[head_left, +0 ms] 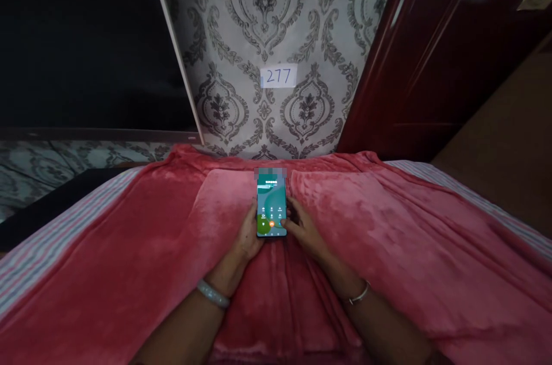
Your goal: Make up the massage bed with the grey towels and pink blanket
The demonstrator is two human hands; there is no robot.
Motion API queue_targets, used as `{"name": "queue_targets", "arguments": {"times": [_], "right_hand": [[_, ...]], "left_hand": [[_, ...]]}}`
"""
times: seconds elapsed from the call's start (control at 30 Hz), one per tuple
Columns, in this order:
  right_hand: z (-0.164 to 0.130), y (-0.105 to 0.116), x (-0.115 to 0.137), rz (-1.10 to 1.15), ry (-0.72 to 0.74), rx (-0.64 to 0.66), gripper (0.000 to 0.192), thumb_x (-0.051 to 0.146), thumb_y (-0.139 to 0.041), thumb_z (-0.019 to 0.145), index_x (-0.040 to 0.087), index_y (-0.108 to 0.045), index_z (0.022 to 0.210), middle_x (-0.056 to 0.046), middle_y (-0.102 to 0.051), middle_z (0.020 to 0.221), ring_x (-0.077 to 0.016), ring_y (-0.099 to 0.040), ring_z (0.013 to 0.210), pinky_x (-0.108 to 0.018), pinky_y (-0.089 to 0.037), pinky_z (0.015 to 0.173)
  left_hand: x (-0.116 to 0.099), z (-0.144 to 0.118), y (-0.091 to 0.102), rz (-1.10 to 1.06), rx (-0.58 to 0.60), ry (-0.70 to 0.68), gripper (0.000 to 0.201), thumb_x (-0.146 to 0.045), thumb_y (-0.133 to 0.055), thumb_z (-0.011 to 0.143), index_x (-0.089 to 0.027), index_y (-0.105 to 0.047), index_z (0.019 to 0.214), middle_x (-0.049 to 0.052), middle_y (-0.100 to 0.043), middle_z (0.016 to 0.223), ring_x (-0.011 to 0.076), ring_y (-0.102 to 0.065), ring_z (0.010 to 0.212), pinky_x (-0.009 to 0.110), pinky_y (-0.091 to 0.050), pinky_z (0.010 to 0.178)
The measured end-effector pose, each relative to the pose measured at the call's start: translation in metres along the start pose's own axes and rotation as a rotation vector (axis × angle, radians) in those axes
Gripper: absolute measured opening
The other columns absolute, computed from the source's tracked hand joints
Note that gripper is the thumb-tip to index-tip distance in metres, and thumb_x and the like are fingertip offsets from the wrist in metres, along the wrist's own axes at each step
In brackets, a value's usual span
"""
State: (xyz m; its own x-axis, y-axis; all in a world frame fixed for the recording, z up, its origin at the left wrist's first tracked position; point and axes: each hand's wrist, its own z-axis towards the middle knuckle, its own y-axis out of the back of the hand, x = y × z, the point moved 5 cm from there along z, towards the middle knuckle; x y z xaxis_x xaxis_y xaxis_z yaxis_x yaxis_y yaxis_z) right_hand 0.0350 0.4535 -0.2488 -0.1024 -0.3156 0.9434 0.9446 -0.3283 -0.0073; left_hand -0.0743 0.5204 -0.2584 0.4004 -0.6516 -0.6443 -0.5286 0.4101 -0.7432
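Note:
A smartphone (271, 201) with a lit teal screen is held upright in the middle of the head view. Its screen shows rows of small icons and a round orange button low down, like a phone call screen. My left hand (249, 231) wraps the phone's left side, its fingers mostly hidden behind it. On the other side my right hand (303, 229) grips the right edge, with the thumb over the lower right of the screen. Bracelets circle both my wrists. A pinkish-red plush blanket (129, 250) spreads beneath my hands.
A large dark television (86, 43) fills the upper left. Patterned wallpaper (264, 26) behind bears a paper label (278, 76) reading 277. At the right stands a dark red glossy wooden panel (414, 66). Striped cloth (64, 238) shows along the blanket's edges.

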Motion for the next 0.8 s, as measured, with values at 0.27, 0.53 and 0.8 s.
{"name": "queue_targets", "arguments": {"times": [0.27, 0.53, 0.8], "right_hand": [[-0.0027, -0.0042, -0.0001, -0.049, -0.001, 0.02, 0.071, 0.04, -0.071, 0.072, 0.024, -0.049, 0.138, -0.008, -0.058, 0.126, -0.0265, -0.059, 0.108, -0.043, -0.051, 0.094], [-0.0027, 0.0007, -0.0061, -0.023, 0.03, -0.016, 0.073, 0.038, -0.069, 0.076, 0.025, -0.045, 0.143, -0.008, -0.059, 0.125, -0.0252, -0.059, 0.107, -0.042, -0.051, 0.095], [-0.003, -0.0037, -0.005, -0.061, 0.031, 0.0, 0.081, 0.042, -0.072, 0.075, 0.026, -0.04, 0.148, -0.01, -0.054, 0.137, -0.0282, -0.055, 0.121, -0.046, -0.046, 0.104]], "left_hand": [[-0.0013, -0.0026, -0.0029, -0.008, -0.005, -0.018, 0.057, -0.049, -0.035, 0.103, -0.007, -0.067, 0.124, 0.017, -0.075, 0.111, 0.0286, -0.071, 0.107, 0.043, -0.051, 0.104], [-0.001, -0.0022, -0.0032, -0.013, -0.024, -0.013, 0.059, -0.048, -0.031, 0.104, -0.006, -0.068, 0.124, 0.017, -0.077, 0.103, 0.0293, -0.072, 0.104, 0.045, -0.053, 0.101], [0.0002, -0.0007, -0.0007, -0.009, -0.011, -0.027, 0.058, -0.049, -0.034, 0.103, -0.007, -0.068, 0.124, 0.017, -0.077, 0.102, 0.0304, -0.072, 0.104, 0.046, -0.053, 0.101]]}}
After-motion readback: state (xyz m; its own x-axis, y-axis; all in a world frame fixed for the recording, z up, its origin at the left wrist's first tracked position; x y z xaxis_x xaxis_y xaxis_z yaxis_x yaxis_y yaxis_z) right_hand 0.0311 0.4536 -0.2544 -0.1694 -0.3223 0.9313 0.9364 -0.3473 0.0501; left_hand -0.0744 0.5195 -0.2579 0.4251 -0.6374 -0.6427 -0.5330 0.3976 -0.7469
